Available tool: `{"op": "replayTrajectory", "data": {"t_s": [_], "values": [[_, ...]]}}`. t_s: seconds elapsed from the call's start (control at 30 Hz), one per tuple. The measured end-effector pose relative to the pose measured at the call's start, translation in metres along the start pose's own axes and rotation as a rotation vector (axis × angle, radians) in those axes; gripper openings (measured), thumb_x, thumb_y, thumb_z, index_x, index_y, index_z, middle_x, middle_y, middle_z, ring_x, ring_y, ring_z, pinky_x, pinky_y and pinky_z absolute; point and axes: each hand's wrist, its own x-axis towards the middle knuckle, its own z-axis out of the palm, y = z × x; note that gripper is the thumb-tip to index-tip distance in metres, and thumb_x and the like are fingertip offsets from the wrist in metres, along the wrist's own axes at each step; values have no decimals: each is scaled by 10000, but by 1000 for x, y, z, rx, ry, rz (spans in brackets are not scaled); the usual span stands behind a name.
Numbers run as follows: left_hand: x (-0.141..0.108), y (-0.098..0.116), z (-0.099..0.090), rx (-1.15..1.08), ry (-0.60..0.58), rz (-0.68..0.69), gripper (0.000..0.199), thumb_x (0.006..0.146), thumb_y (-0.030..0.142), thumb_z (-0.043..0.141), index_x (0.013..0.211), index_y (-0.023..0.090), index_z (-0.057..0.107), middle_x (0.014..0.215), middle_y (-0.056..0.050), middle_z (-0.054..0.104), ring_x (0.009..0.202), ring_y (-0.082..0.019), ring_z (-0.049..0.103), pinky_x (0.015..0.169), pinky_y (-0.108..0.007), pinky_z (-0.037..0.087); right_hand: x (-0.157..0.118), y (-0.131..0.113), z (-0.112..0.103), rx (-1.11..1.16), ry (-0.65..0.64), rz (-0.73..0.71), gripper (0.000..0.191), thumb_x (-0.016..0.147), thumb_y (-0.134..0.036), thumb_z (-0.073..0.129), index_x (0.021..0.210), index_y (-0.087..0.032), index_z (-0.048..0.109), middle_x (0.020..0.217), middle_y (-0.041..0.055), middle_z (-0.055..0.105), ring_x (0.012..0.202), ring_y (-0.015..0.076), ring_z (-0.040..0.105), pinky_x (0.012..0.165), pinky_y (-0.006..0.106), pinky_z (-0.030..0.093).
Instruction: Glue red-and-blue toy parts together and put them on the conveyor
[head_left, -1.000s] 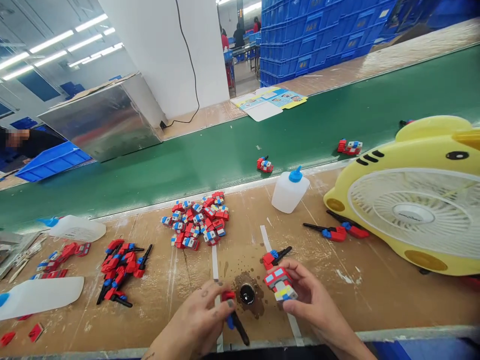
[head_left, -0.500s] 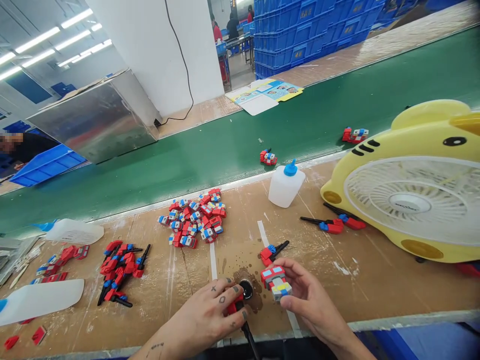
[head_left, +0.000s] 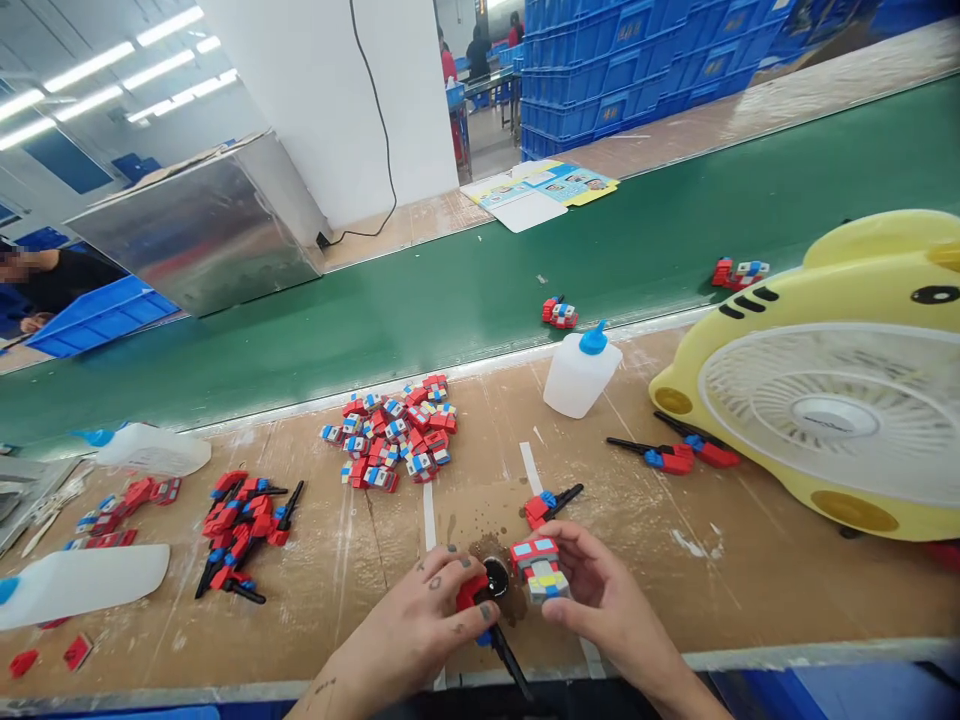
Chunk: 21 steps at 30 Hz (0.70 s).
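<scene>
My left hand (head_left: pixel 435 605) is closed on a red toy robot arm with a blue joint and a long black gun (head_left: pixel 510 660). The fingers hide much of the red part, which is beside a small round black cup (head_left: pixel 495 578) of dark, shiny liquid. In my right hand (head_left: pixel 607 590), between thumb and fingers, is a red, white and yellow toy robot body (head_left: pixel 541 568) with pale blue windows. Just beyond it, another red arm with a black gun (head_left: pixel 551 505) lies on the brown tabletop (head_left: pixel 645 570). Wet spots surround the cup.
Piles of toy bodies (head_left: pixel 394 430) and gun arms (head_left: pixel 244 530) lie left. White squeeze bottles (head_left: pixel 581 375) stand or lie about. A yellow fan (head_left: pixel 817 400) occupies the right. A green conveyor belt (head_left: pixel 375 320) crosses behind, carrying toys. A co-worker (head_left: pixel 60 285) is at far left.
The toy body in my right hand has turned slightly and moved a little left, towards the cup. My left hand keeps its hold on the arm, whose blue joint now shows. The view has shifted slightly.
</scene>
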Motion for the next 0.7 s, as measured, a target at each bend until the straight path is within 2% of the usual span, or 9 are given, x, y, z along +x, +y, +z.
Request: {"op": "replayTrajectory", "data": {"t_s": [0.1, 0.23, 0.5, 0.6, 0.7], "values": [[5, 5, -8, 88, -60, 57, 349, 916, 51, 519, 1209, 218, 611, 1241, -122, 592, 1152, -258, 512, 932, -390, 545, 0, -2, -1, 2, 3, -16, 563, 679, -312, 899, 1163, -294, 610, 1099, 46, 698, 1058, 235, 652, 919, 352, 508], [10, 6, -12, 109, -96, 68, 268, 951, 110, 515, 1173, 211, 624, 1237, -125, 589, 1143, -256, 512, 921, -381, 554, 0, -4, 0, 6, -7, -23, 549, 677, -317, 901, 1145, -292, 615, 1080, 39, 704, 1037, 228, 657, 904, 341, 511], [7, 3, -7, 46, -116, 39, 360, 948, 80, 473, 1236, 251, 606, 1302, -108, 563, 1153, -238, 496, 958, -371, 524, 0, 0, 0, 5, -16, -18, 564, 685, -299, 894, 1158, -285, 588, 1095, 45, 707, 1076, 229, 646, 933, 357, 498], [4, 2, -6, -14, -118, 8, 427, 909, 35, 470, 1251, 255, 600, 1302, -116, 562, 1165, -250, 488, 973, -402, 505, 0, -1, 0, 16, -15, -30, 570, 679, -308, 898, 1155, -283, 587, 1099, 50, 709, 1083, 230, 648, 947, 365, 493], [1, 2, -7, -208, -43, -77, 467, 855, 3, 488, 1236, 249, 602, 1268, -122, 571, 1149, -252, 512, 990, -424, 479, -1, 0, 1, 34, -22, -18, 574, 673, -306, 903, 1150, -275, 585, 1106, 67, 713, 1079, 245, 656, 922, 382, 511]]}}
